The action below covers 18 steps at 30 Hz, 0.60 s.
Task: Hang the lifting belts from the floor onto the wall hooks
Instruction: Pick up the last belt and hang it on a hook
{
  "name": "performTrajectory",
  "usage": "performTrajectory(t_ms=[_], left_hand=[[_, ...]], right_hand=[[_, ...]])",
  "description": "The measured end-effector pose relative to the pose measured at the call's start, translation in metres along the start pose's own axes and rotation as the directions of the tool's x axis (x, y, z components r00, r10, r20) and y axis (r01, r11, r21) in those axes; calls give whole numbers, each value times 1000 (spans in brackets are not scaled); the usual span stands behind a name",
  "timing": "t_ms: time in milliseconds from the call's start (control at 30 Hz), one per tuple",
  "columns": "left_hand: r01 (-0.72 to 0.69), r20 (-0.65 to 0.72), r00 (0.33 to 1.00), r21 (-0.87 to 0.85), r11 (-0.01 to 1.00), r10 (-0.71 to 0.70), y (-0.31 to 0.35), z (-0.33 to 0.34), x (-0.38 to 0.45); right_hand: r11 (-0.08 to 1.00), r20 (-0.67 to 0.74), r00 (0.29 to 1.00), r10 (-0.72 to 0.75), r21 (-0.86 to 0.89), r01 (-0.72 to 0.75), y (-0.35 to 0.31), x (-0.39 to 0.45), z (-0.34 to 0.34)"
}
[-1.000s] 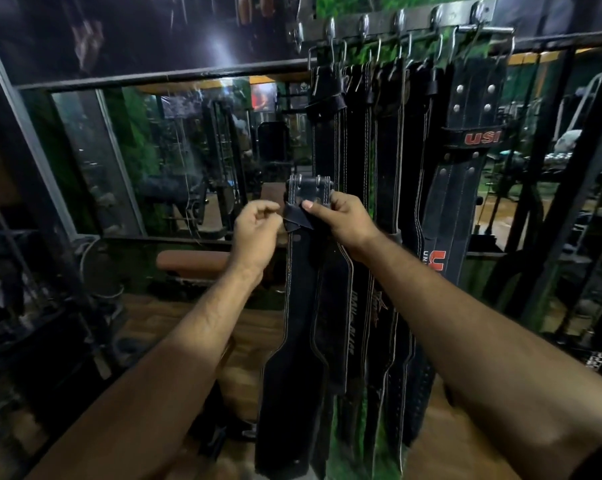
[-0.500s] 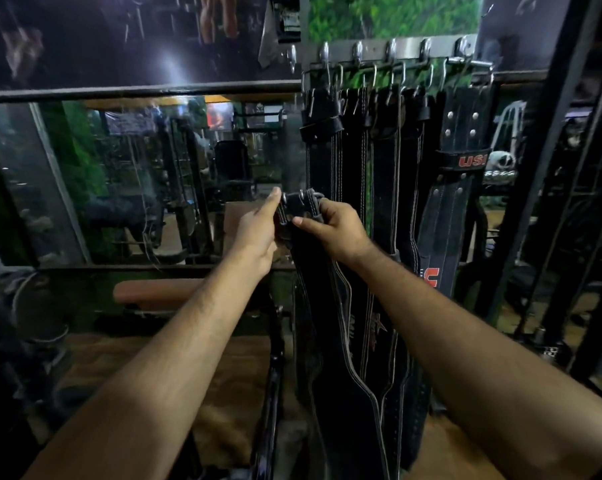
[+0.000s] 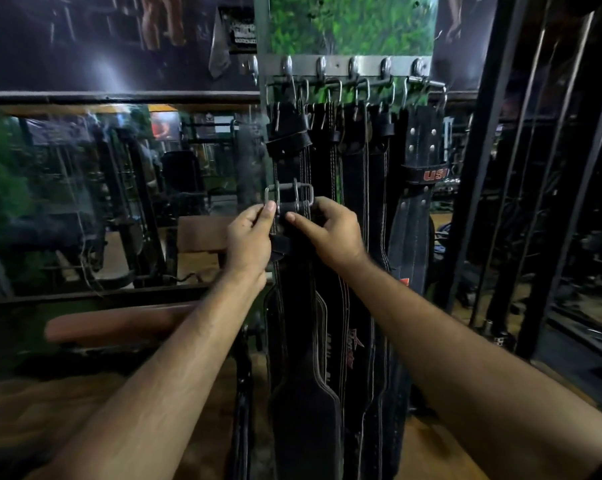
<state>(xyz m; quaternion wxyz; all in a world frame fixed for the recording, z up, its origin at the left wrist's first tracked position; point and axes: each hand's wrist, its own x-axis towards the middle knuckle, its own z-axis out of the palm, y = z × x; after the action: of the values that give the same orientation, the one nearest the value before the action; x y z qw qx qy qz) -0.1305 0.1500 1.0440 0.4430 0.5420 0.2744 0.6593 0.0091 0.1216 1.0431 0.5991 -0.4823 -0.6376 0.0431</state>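
Raised closer to the hooks [image 3: 287, 69] since the earlier frame: belt [image 3: 301, 306] hanging lengthwise, buckle [image 3: 289, 199] uppermost, pinched at its left by left hand [image 3: 249, 239], at its right by right hand [image 3: 330, 230], directly below the leftmost hook.

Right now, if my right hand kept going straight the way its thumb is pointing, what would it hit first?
Probably your left hand. The right hand points leftward across the held belt, just below its buckle, and the left thumb sits just past the right thumb's tip. Depth is hard to judge here.
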Motion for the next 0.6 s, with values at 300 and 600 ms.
performTrajectory(t_ms=[300,600], left_hand=[[-187,19,982,190,964,187,33,-11,27],[-252,75,968,292,922,241,84,-12,98]], right_hand=[[951,11,1000,-13,309,9,-14,38,20],[946,-110,990,86,322,-47,-55,117,35]])
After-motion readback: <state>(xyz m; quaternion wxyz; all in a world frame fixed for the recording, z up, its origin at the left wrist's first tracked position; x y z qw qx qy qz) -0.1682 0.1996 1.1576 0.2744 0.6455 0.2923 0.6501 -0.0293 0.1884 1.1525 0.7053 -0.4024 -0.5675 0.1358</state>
